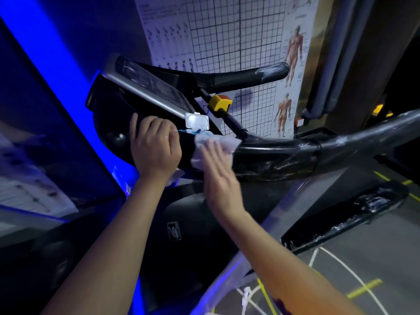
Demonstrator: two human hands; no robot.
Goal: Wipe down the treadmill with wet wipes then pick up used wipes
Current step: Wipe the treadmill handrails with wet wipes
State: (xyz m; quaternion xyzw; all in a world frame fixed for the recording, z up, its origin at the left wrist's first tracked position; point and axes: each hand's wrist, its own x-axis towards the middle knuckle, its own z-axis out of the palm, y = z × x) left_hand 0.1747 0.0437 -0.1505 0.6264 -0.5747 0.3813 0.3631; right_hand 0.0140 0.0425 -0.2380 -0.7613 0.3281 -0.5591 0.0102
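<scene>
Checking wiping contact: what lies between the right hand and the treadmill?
A crumpled white wet wipe, under the straight fingers of the right hand, against the treadmill, as the head view shows.

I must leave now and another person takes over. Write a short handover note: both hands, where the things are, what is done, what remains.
Left hand: fingers curled on the treadmill console beside the wipe pack; what it grips is hidden.
Right hand: flat, pressing a wet wipe where the handrail joins the console.
Pack: on the console, lid open.
Done: wiping is under way; how much is covered cannot be told.
Left: finish wiping, then collect used wipes. A white piece under the left wrist may be one.
</scene>
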